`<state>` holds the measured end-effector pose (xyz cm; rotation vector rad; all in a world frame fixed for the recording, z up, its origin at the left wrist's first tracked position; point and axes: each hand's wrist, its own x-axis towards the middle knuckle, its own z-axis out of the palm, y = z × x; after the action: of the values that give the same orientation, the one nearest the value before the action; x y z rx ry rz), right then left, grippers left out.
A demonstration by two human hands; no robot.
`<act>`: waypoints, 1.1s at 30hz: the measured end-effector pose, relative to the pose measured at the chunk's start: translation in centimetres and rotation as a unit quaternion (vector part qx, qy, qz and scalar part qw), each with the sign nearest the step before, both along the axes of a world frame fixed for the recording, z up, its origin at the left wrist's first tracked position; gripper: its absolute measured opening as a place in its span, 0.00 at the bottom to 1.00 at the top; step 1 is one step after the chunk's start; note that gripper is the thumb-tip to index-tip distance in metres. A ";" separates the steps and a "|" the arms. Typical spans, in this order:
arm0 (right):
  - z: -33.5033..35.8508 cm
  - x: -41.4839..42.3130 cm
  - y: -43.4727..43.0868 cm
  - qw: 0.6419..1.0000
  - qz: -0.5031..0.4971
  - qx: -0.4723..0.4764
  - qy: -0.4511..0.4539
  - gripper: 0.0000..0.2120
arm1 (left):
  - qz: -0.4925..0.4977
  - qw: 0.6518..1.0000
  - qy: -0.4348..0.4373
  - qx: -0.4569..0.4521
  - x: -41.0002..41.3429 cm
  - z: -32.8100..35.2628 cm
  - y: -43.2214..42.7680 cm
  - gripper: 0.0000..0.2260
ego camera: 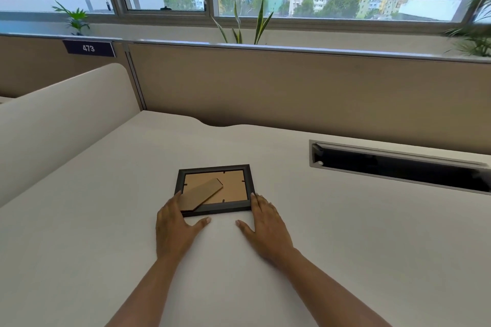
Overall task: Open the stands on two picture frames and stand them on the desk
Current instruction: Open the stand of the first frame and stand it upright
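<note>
A black picture frame [233, 180] lies face down on the white desk [345, 233], its brown backing up. Its cardboard stand [202, 195] lies nearly flat across the backing, pointing to the near left corner. My left hand [176, 225] rests flat at the frame's near left corner, fingertips touching the edge and the stand's end. At the near right corner my right hand [265, 223] lies with fingers spread, its fingertips against the frame's edge. Neither hand grips anything. Only one frame is in view.
A cable slot [398, 164] with a grey rim is set into the desk at the back right. A tan partition [292, 87] runs along the back and a rounded white divider [53, 119] on the left. Plants stand on the window sill behind.
</note>
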<state>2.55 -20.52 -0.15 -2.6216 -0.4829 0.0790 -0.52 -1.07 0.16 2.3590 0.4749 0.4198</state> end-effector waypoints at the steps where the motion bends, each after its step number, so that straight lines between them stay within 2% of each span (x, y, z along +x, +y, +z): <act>1: -0.1 -0.5 -0.3 1.000 -0.006 -0.001 0.003 0.50 | -0.003 1.000 0.000 -0.001 -0.5 -0.1 -0.5 0.42; 9: 0.2 -6.8 -5.2 0.999 -0.046 -0.003 0.006 0.51 | -0.061 0.998 0.015 -0.004 -5.6 0.0 -4.4 0.39; 18: -0.1 -13.5 -10.4 0.995 -0.103 -0.016 0.006 0.58 | -0.121 0.992 0.019 0.009 -11.6 -0.2 -9.2 0.37; 28: 0.3 -19.0 -14.1 0.989 -0.149 -0.002 0.014 0.58 | -0.152 0.988 0.011 0.010 -15.0 -0.3 -12.6 0.35; 30: 0.8 -19.5 -14.2 0.988 -0.151 0.022 0.027 0.52 | -0.153 0.988 0.017 0.016 -14.8 0.0 -12.8 0.35; 33: 1.2 -19.8 -14.4 0.987 -0.153 0.054 0.018 0.34 | -0.180 0.983 0.041 0.023 -14.3 0.4 -13.2 0.37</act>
<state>-17.28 -34.93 1.02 -2.5504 -0.0658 0.0007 -14.82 -14.26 0.56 2.4466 0.0689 0.1667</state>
